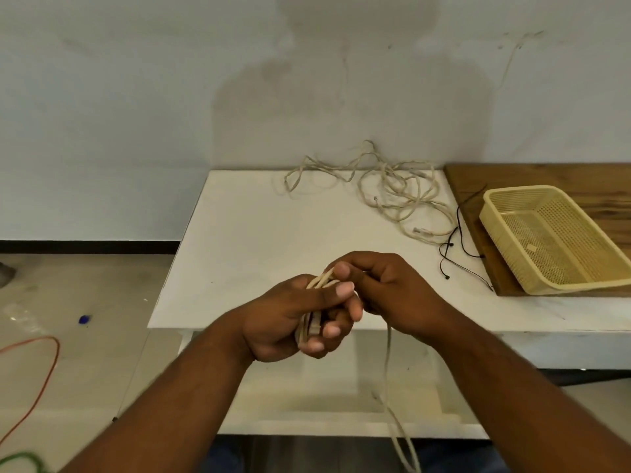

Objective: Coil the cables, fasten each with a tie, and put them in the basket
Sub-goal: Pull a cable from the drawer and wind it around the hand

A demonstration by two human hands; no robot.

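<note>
Now cable (316,285) gripped between left hand (290,319), right hand (386,288).

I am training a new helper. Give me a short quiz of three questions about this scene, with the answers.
1. True or false: the basket already holds a coiled cable.
2. The basket stands on: A) a chair, B) the wooden board, C) a shelf.
3. Fill in: the left hand and the right hand both hold one beige ____.
Key: 1 false; 2 B; 3 cable.
</note>
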